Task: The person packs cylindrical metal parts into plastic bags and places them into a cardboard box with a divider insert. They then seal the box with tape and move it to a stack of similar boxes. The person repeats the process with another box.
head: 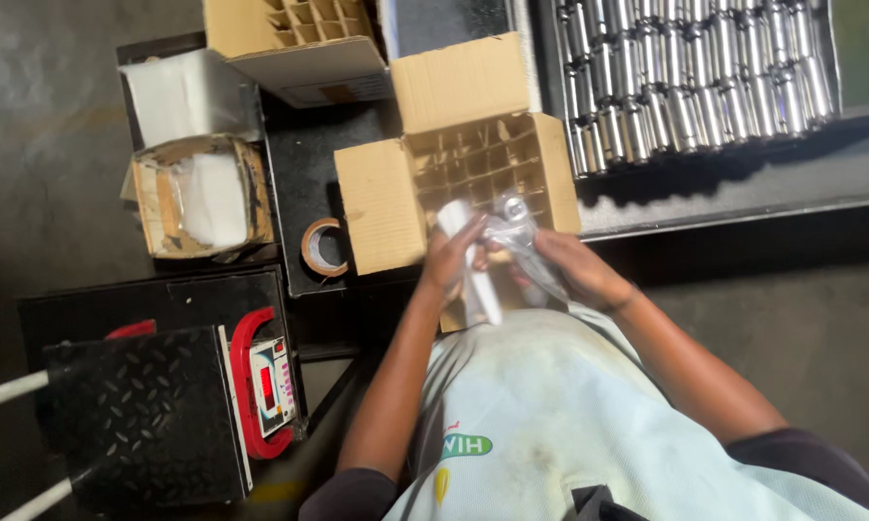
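An open cardboard box point(386, 203) with a cardboard divider grid inside sits in front of me. Over its near edge both hands meet. My left hand point(451, 256) grips a white rolled or folded sheet that sticks up toward the box. My right hand point(574, 265) holds a shiny metal cylinder wrapped in a clear plastic bag point(513, 224). The two hands touch at the bag. The box's near flap is hidden under my hands.
A dark tray point(840, 169) at the upper right holds several rows of shiny metal cylinders point(690, 72). A tape roll point(322, 247) lies left of the box. Further left are a torn carton of white sheets point(203, 196), another divider box point(304, 39), and a scale with a red handle point(261, 384).
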### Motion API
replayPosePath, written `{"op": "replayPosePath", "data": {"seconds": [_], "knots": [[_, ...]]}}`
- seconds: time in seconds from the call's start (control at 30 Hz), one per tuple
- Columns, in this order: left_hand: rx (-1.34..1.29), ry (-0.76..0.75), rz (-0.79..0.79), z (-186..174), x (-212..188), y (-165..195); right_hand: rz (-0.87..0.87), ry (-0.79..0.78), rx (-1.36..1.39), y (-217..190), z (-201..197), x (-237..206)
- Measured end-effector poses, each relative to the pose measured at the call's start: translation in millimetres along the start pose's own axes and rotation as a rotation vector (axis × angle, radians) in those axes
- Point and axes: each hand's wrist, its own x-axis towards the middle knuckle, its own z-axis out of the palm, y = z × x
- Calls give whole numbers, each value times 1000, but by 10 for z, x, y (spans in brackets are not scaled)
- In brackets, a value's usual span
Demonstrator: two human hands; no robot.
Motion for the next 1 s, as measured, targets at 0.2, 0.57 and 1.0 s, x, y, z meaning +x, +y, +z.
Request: {"op": "replayPosePath", "data": {"seconds": [0.2, 0.57, 1.0], "knots": [[1065, 351, 211, -642, -223, 217, -657, 321, -767, -78, 79, -145], [1136, 372, 257, -800, 124, 204, -610, 538, -1253, -275, -163, 796], [843, 579, 496, -879, 451, -64, -594, 538, -1472, 273, -500, 764]]}}
